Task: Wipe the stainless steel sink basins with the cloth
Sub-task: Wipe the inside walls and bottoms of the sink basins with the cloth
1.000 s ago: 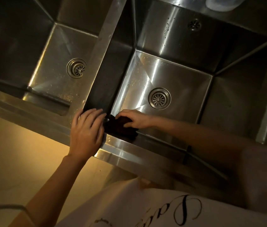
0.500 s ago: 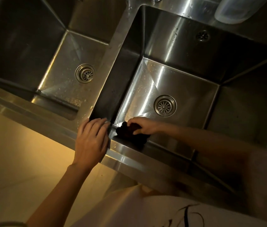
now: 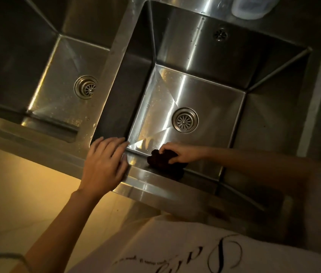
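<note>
Script on a pale shirt (image 3: 175, 257) is cut off by the bottom edge and cannot be read. At the sink's front rim (image 3: 155, 184), the left hand (image 3: 104, 164) is laid flat, fingers straight. Just beyond, a dark cloth (image 3: 163, 161) is gripped by the right hand (image 3: 183, 153) at the right basin (image 3: 204, 91) floor's near edge, near its drain (image 3: 184, 120). The left basin (image 3: 57, 75) is dim; a translucent container (image 3: 252, 6) is cropped at the top.

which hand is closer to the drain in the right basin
Right. The right hand grips the dark cloth on the basin floor just in front of the drain; the left hand rests on the front rim, farther off.
</note>
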A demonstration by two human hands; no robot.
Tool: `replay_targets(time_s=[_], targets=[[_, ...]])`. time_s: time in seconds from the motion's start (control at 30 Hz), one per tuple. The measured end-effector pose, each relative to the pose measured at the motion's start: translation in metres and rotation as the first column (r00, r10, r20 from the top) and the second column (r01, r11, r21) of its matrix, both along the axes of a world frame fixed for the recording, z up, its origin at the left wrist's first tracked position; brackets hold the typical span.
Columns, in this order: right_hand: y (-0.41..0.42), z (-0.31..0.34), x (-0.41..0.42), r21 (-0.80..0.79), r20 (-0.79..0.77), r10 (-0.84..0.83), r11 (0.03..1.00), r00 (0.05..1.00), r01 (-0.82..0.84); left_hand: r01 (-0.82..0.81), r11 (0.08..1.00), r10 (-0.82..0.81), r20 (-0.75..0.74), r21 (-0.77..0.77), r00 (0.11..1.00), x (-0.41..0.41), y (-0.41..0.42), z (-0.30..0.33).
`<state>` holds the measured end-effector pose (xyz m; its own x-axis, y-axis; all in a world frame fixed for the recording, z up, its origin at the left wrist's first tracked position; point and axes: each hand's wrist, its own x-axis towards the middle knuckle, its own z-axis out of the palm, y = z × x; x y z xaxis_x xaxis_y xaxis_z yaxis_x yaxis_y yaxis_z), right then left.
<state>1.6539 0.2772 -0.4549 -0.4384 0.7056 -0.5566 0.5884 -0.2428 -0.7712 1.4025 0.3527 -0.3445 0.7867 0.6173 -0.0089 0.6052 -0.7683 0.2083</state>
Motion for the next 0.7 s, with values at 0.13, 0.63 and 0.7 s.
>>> replay_targets(time_s=[0.13,0.63,0.7], targets=[[0.000,-0.045,-0.007,-0.117,0.165,-0.004,0.993,0.986,0.023,0.082,0.996,-0.083,-0.041,-0.025,0.996,0.015,-0.005,0.000],[-0.022,0.056,0.035,-0.244,-0.106,-0.084,0.968,0.991,0.056,0.105,0.987,-0.111,-0.048,-0.120,0.993,0.017,-0.024,-0.002],[-0.029,0.071,0.038,-0.230,-0.122,-0.092,0.971,0.988,0.062,0.091,0.988,-0.097,-0.039,-0.127,0.995,0.017,-0.024,-0.002]])
